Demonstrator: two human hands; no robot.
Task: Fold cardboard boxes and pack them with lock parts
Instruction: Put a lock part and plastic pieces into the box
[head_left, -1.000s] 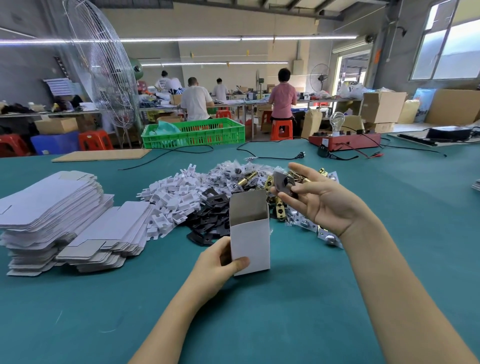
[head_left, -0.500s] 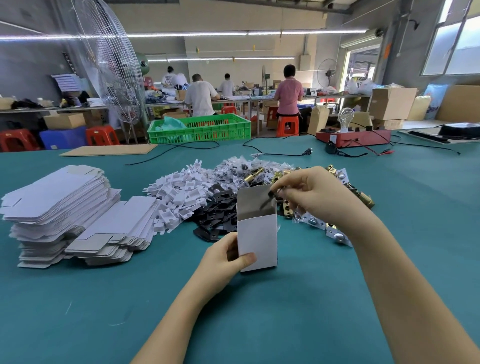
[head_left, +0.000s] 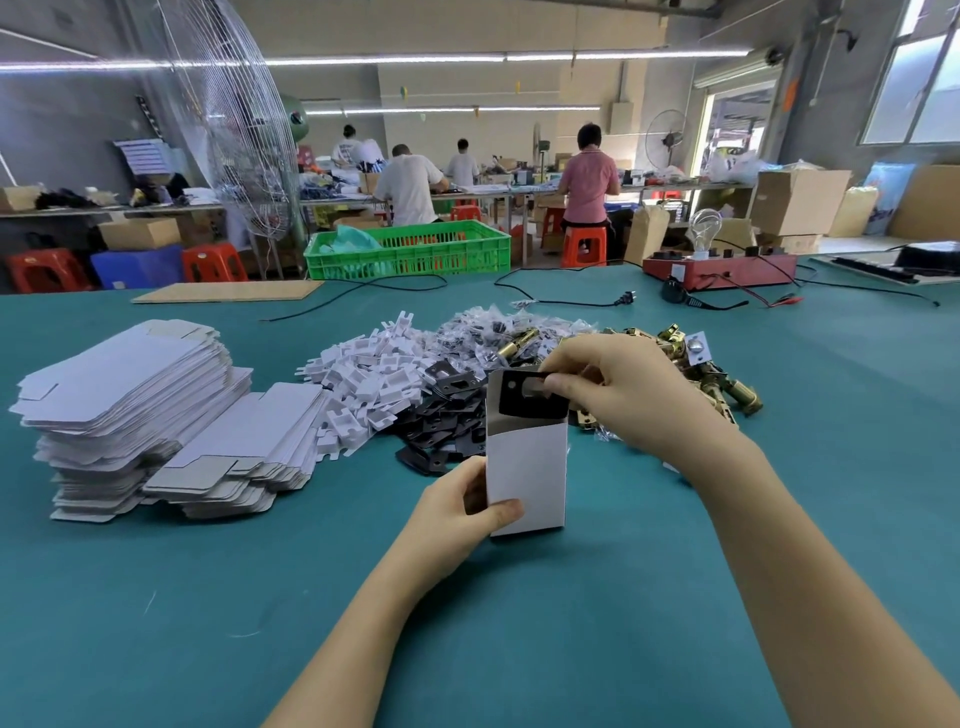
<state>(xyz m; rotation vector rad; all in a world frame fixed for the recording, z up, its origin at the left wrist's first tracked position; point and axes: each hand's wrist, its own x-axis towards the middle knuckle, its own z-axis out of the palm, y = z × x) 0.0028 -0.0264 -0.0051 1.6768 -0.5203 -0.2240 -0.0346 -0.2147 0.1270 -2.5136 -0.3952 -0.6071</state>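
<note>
A small white cardboard box (head_left: 530, 478) stands upright on the teal table (head_left: 208, 597), its top open. My left hand (head_left: 457, 514) grips its lower left side. My right hand (head_left: 623, 395) pinches a flat black lock plate (head_left: 524, 400) at the box's open top, the plate partly inside. Behind the box lie heaps of black plates (head_left: 441, 421), white plastic pieces (head_left: 363, 374), small bagged parts (head_left: 488, 332) and brass lock bodies (head_left: 711, 374).
Stacks of flat white box blanks (head_left: 130, 400) lie at the left. A green crate (head_left: 410, 249), a brown cardboard sheet (head_left: 228, 291), black cables (head_left: 561, 299) and a red box with a bulb (head_left: 719, 267) sit at the far edge. Several people work beyond at other tables.
My right hand came down from beside the heap to the box's open top, bringing the black plate partly into it. My left hand kept its grip on the box.
</note>
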